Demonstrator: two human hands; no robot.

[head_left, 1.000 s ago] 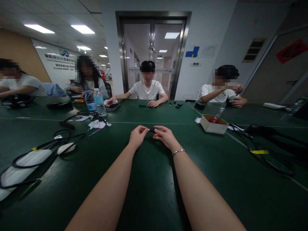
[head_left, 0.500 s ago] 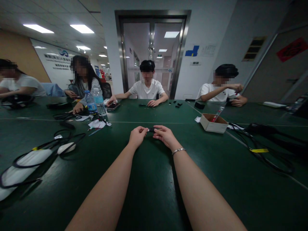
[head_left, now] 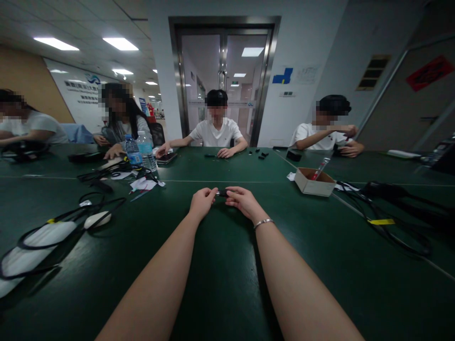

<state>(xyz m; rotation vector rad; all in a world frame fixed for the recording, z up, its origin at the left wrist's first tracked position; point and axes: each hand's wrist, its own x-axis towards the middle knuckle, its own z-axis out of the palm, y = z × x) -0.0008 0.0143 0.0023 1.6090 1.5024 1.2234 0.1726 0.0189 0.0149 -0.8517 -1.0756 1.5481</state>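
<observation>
Above the green table, both my hands meet at a small black stick with a silvery end (head_left: 222,193), which looks like a USB flash drive. The fingertips of my left hand (head_left: 203,202) pinch its silvery end. My right hand (head_left: 243,201), with a bracelet (head_left: 264,223) at the wrist, grips the black end between thumb and fingers. Part of the stick is hidden by my fingers.
The green table (head_left: 220,265) stretches around my arms. Black cables (head_left: 106,204) and a white mouse (head_left: 97,219) lie left, with water bottles (head_left: 146,150) behind. An open cardboard box (head_left: 315,185) stands right. Several people sit across, one person (head_left: 216,132) directly opposite.
My hands stay nearly in place; slightly more of the stick shows between them. At the left, a co-worker's hand has lifted a little from the cables.
</observation>
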